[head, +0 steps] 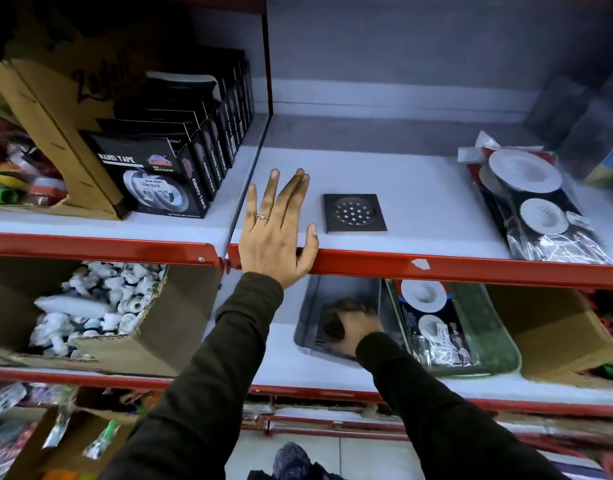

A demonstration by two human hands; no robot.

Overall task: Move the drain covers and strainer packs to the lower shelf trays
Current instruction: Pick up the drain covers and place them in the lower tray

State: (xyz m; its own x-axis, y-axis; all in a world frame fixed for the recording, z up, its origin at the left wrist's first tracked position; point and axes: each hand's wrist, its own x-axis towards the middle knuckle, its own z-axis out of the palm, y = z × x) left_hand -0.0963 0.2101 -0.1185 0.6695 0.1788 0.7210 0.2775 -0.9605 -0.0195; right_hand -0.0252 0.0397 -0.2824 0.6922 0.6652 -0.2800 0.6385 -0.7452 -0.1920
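Note:
A dark square drain cover [355,213] lies flat on the upper shelf. My left hand [276,230] rests open on the shelf edge just left of it, fingers spread, thumb close to the cover. Strainer packs [537,206] in clear wrap lie at the right of the same shelf. On the lower shelf a grey tray [346,289] holds a dark drain cover [320,329]; my right hand [352,327] is inside the tray, closed over that cover. A green tray [488,317] beside it holds another strainer pack [436,323].
Black nano tape boxes [149,171] and a cardboard box [55,133] fill the upper shelf's left bay. Below left, a carton of white fittings [93,310]. A brown carton [558,334] stands right of the green tray. Red shelf rails [436,266] run across.

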